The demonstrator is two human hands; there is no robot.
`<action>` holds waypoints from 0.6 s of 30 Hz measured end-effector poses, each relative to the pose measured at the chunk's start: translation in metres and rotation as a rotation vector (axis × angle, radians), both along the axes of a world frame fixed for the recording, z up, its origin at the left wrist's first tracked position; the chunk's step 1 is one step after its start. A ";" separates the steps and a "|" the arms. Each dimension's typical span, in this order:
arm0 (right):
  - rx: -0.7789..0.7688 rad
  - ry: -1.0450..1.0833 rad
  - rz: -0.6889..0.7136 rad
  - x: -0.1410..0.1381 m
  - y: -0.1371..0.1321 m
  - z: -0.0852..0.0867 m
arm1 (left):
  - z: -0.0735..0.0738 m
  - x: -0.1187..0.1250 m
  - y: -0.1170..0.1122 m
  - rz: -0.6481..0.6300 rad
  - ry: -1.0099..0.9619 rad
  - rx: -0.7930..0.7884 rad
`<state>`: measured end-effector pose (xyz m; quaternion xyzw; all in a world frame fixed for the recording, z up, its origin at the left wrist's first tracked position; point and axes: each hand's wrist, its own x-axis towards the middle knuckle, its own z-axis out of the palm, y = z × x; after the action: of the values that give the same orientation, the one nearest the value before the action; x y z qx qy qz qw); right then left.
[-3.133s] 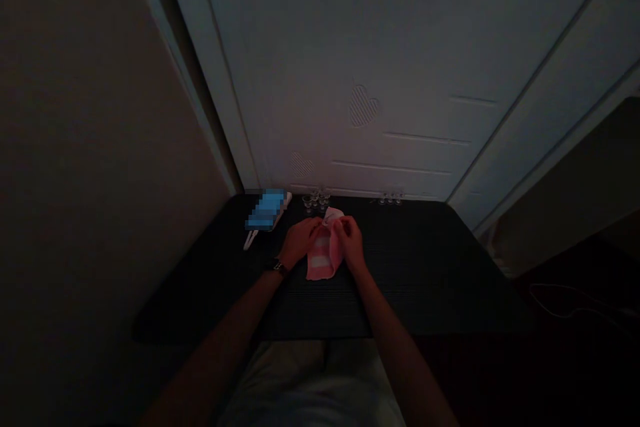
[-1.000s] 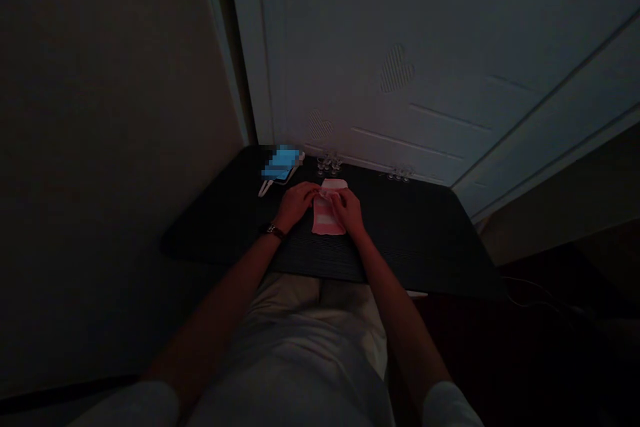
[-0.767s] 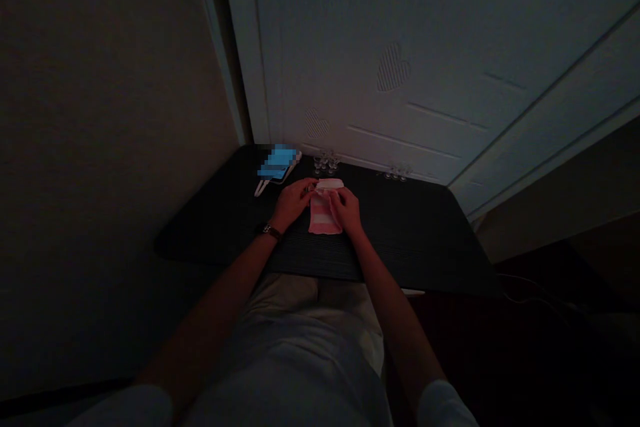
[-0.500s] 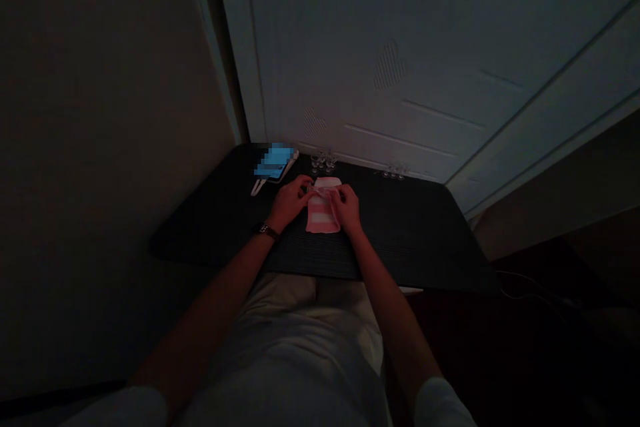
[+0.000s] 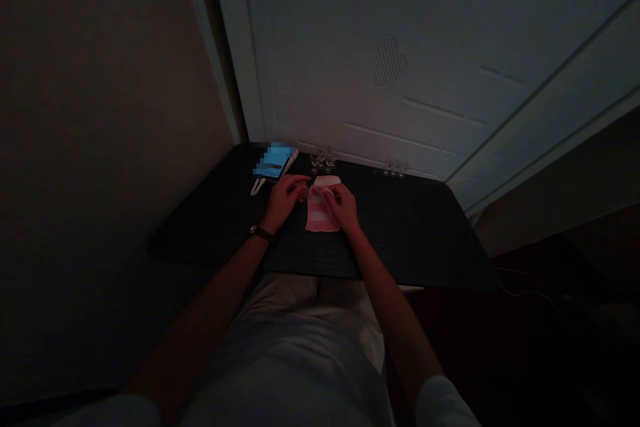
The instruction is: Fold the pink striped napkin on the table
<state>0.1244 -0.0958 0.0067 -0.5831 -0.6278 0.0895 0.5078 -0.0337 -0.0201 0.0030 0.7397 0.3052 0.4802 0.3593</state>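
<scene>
A small pink-and-white striped cloth pouch (image 5: 323, 217) lies on the dark table in front of me. My right hand (image 5: 345, 207) is closed on its upper right side, thumb and fingers pinching the fabric. Just left of the pouch is my left hand (image 5: 285, 201), its fingers curled together around a small, clear, shiny piece (image 5: 303, 193). Dim light leaves the kind of that piece unclear. A watch (image 5: 261, 233) is on my left wrist.
Behind the pouch, small clear glass-like pieces (image 5: 323, 160) stand in a cluster, with another cluster (image 5: 395, 169) farther right. A lit phone (image 5: 275, 161) leans on a white stand (image 5: 257, 187) at the back left. A pale panel (image 5: 430, 67) rises behind the black table (image 5: 415, 227).
My left hand has drawn slightly left, away from the pouch's top, with the clear piece in its fingers. My right hand has stayed on the pouch, shifting slightly left.
</scene>
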 end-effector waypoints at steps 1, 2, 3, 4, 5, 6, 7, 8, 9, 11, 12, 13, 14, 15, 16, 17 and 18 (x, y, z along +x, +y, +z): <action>0.003 -0.012 0.008 0.000 0.000 -0.001 | 0.000 0.001 0.000 -0.022 -0.010 -0.018; 0.005 -0.028 0.012 0.000 0.001 -0.001 | -0.001 0.002 0.000 -0.039 -0.020 -0.036; 0.004 -0.048 0.016 0.000 0.001 -0.002 | -0.001 0.003 0.000 -0.051 -0.032 -0.055; 0.000 -0.072 0.021 0.000 0.002 -0.003 | -0.002 0.004 0.001 -0.059 -0.044 -0.075; -0.005 -0.099 0.032 -0.001 0.002 -0.004 | -0.002 0.005 0.001 -0.064 -0.055 -0.092; -0.009 -0.127 0.048 -0.001 0.003 -0.006 | -0.003 0.006 0.001 -0.069 -0.063 -0.107; -0.011 -0.153 0.068 -0.001 0.004 -0.007 | -0.003 0.006 0.001 -0.071 -0.066 -0.117; -0.012 -0.176 0.088 -0.001 0.005 -0.008 | -0.004 0.007 0.002 -0.075 -0.062 -0.125; -0.011 -0.192 0.104 -0.001 0.005 -0.009 | -0.005 0.007 0.002 -0.076 -0.054 -0.129; -0.008 -0.210 0.112 -0.001 0.006 -0.010 | -0.007 0.008 0.003 -0.074 -0.037 -0.139; -0.006 -0.216 0.108 -0.001 0.007 -0.011 | -0.009 0.008 0.004 -0.075 -0.032 -0.145; -0.002 -0.222 0.099 -0.001 0.007 -0.011 | -0.010 0.008 0.005 -0.080 -0.030 -0.148; 0.003 -0.230 0.087 -0.001 0.006 -0.011 | -0.011 0.008 0.006 -0.090 -0.024 -0.148; 0.009 -0.239 0.073 -0.001 0.006 -0.011 | -0.013 0.008 0.007 -0.100 -0.013 -0.142; 0.013 -0.247 0.054 -0.001 0.006 -0.010 | -0.014 0.007 0.008 -0.110 0.005 -0.133; 0.015 -0.248 0.024 -0.001 0.005 -0.009 | -0.015 0.007 0.009 -0.120 0.030 -0.121; 0.012 -0.244 -0.013 -0.001 0.005 -0.009 | -0.016 0.006 0.010 -0.127 0.056 -0.111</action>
<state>0.1232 -0.0910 -0.0019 -0.5907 -0.6816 0.0106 0.4317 -0.0272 -0.0101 -0.0128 0.7497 0.2936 0.4180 0.4207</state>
